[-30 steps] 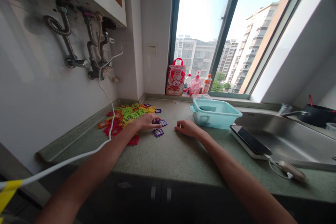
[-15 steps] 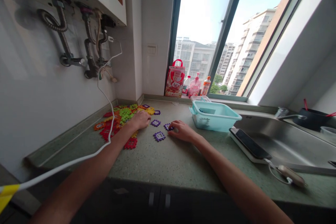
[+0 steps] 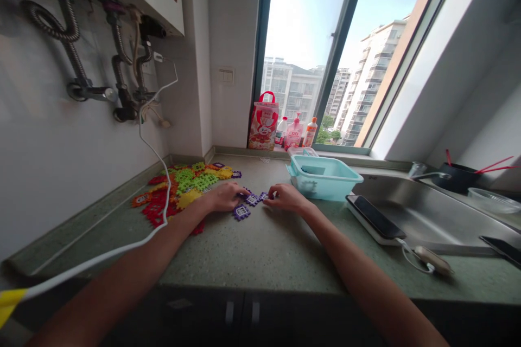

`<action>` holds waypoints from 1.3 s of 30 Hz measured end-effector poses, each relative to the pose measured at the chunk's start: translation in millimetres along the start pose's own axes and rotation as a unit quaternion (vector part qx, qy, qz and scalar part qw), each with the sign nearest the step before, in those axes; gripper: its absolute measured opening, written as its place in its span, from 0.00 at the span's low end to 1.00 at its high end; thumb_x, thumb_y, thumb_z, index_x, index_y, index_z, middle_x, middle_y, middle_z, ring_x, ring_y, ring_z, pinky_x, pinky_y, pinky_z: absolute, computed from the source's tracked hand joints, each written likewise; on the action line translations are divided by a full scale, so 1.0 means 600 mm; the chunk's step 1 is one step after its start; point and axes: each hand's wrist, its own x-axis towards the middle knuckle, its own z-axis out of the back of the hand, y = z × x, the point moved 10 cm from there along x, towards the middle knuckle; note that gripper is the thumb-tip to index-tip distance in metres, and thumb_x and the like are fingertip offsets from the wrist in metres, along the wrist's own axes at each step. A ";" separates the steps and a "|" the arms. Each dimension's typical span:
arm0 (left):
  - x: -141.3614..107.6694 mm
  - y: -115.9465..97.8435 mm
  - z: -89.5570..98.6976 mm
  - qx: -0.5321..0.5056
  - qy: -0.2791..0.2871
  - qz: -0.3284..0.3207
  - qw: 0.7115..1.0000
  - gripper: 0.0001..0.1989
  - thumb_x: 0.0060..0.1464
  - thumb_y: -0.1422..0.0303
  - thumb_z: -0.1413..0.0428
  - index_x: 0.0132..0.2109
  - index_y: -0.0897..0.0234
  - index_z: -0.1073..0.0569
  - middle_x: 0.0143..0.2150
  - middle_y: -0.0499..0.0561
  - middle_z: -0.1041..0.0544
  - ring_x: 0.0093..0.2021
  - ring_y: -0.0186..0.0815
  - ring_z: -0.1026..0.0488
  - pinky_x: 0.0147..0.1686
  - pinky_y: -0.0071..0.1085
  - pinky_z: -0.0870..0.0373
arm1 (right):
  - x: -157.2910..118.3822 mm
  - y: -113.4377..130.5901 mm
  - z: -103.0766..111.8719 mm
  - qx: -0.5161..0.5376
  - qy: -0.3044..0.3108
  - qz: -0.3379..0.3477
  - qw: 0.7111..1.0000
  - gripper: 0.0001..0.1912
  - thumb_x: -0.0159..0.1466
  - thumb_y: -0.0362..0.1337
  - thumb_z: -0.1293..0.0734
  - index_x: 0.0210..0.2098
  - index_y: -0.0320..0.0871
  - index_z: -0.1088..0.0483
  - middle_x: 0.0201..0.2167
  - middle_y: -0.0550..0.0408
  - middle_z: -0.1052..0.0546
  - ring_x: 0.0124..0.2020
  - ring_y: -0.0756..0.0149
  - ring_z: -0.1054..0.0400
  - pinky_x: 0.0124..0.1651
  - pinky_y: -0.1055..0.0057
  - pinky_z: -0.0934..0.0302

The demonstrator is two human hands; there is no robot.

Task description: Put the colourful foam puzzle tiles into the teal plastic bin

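Note:
My left hand rests low over the counter with its fingers curled, fingertips at the edge of a purple interlocking plastic tile with a white window-like middle. Facing it, my right hand pinches another purple tile between thumb and fingers. These two tiles lie almost edge to edge; whether they are joined I cannot tell. Closer to me lies a further purple tile, apart from both hands. Left of my left hand spreads a pile of green tiles, red tiles and yellow tiles.
A turquoise plastic bin stands right of my right hand, beside the steel sink. A phone lies by the sink's edge. A white cable crosses the pile and my left forearm. Bottles line the windowsill.
My left hand has moved from the pile rightward and nearer to my right hand, at the purple tiles. The purple tiles are now closer together. The view has turned slightly right.

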 end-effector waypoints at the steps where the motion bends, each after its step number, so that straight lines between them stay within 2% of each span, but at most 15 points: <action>1: 0.000 -0.003 -0.003 -0.006 0.000 -0.005 1.000 0.24 0.57 0.74 0.43 0.58 0.54 0.19 0.47 0.52 0.17 0.48 0.38 0.20 0.55 0.30 0.27 | 0.000 -0.003 0.001 -0.009 -0.002 -0.005 1.000 0.11 0.64 0.46 0.27 0.38 0.44 0.19 0.36 0.51 0.18 0.36 0.61 0.25 0.40 0.70 0.38; 4: 0.002 -0.016 -0.012 -0.031 -0.007 -0.028 0.999 0.26 0.57 0.77 0.44 0.61 0.56 0.22 0.53 0.52 0.17 0.52 0.38 0.21 0.58 0.31 0.28 | -0.004 -0.015 0.014 -0.043 -0.027 -0.032 0.998 0.10 0.63 0.43 0.25 0.40 0.44 0.20 0.37 0.50 0.18 0.37 0.60 0.25 0.39 0.70 0.38; 7: 0.005 -0.031 -0.013 -0.055 -0.018 -0.057 0.997 0.29 0.56 0.80 0.46 0.62 0.57 0.24 0.60 0.50 0.20 0.60 0.36 0.25 0.64 0.30 0.33 | -0.010 -0.021 0.046 -0.045 -0.101 -0.058 0.992 0.12 0.65 0.43 0.27 0.45 0.44 0.21 0.40 0.48 0.19 0.38 0.59 0.24 0.42 0.69 0.36; 10: 0.008 -0.030 -0.009 -0.028 -0.026 -0.050 0.998 0.26 0.59 0.79 0.47 0.62 0.59 0.25 0.61 0.51 0.21 0.62 0.36 0.26 0.66 0.32 0.35 | -0.014 -0.001 0.058 0.014 -0.147 -0.008 0.989 0.14 0.66 0.43 0.27 0.48 0.44 0.24 0.44 0.49 0.20 0.42 0.61 0.24 0.48 0.68 0.35; 14: 0.008 0.001 -0.011 0.052 -0.017 0.018 0.998 0.19 0.66 0.67 0.46 0.61 0.60 0.25 0.60 0.54 0.20 0.62 0.42 0.27 0.66 0.38 0.36 | -0.006 0.036 0.009 0.052 -0.077 0.085 0.992 0.12 0.64 0.40 0.26 0.47 0.46 0.22 0.43 0.51 0.20 0.45 0.60 0.25 0.52 0.67 0.34; 17: 0.001 0.041 -0.017 0.087 -0.006 0.094 0.992 0.24 0.68 0.54 0.47 0.63 0.61 0.27 0.65 0.59 0.24 0.66 0.47 0.30 0.67 0.42 0.37 | 0.001 0.037 -0.024 0.053 -0.038 0.087 0.994 0.12 0.63 0.40 0.25 0.46 0.46 0.21 0.42 0.51 0.20 0.45 0.59 0.26 0.52 0.65 0.34; 20: -0.005 0.065 -0.024 0.091 0.012 0.129 0.987 0.27 0.69 0.49 0.49 0.65 0.60 0.28 0.68 0.60 0.27 0.67 0.47 0.31 0.67 0.42 0.38 | 0.006 0.029 -0.028 0.065 -0.036 0.073 0.995 0.11 0.64 0.40 0.26 0.45 0.45 0.21 0.40 0.51 0.19 0.43 0.60 0.26 0.51 0.66 0.35; 25: -0.002 0.054 -0.015 0.098 0.011 0.109 0.989 0.23 0.69 0.51 0.48 0.61 0.58 0.24 0.66 0.57 0.25 0.66 0.46 0.30 0.64 0.40 0.35 | 0.004 0.018 -0.006 0.042 -0.050 0.051 0.997 0.12 0.60 0.38 0.24 0.43 0.44 0.21 0.38 0.52 0.19 0.40 0.60 0.26 0.47 0.68 0.35; 30: 0.003 0.028 -0.010 0.082 0.005 0.054 0.995 0.18 0.68 0.55 0.47 0.57 0.55 0.20 0.61 0.53 0.22 0.64 0.43 0.28 0.64 0.36 0.35 | -0.006 0.013 0.044 0.052 -0.158 0.032 0.986 0.14 0.62 0.39 0.25 0.47 0.45 0.23 0.43 0.51 0.19 0.43 0.59 0.25 0.50 0.66 0.35; 33: 0.006 0.021 -0.020 0.055 0.007 0.020 0.998 0.19 0.68 0.54 0.46 0.57 0.54 0.20 0.62 0.52 0.22 0.64 0.41 0.28 0.65 0.34 0.36 | -0.008 0.020 0.055 0.075 -0.200 0.036 0.976 0.13 0.64 0.40 0.27 0.47 0.45 0.24 0.43 0.50 0.19 0.44 0.59 0.25 0.51 0.65 0.35; 35: 0.008 0.021 -0.024 0.046 0.007 0.012 0.999 0.19 0.67 0.53 0.46 0.57 0.53 0.19 0.62 0.51 0.21 0.64 0.40 0.28 0.66 0.33 0.36 | -0.004 0.028 0.044 0.079 -0.188 0.045 0.978 0.12 0.64 0.40 0.26 0.47 0.45 0.24 0.43 0.50 0.19 0.43 0.60 0.26 0.51 0.65 0.35; 39: 0.009 0.021 -0.025 0.055 0.003 0.007 0.998 0.19 0.67 0.53 0.46 0.56 0.53 0.19 0.60 0.52 0.20 0.63 0.42 0.27 0.65 0.35 0.36 | 0.007 0.045 -0.007 0.068 -0.094 0.082 0.990 0.13 0.63 0.40 0.25 0.46 0.46 0.23 0.43 0.51 0.19 0.46 0.58 0.26 0.52 0.64 0.35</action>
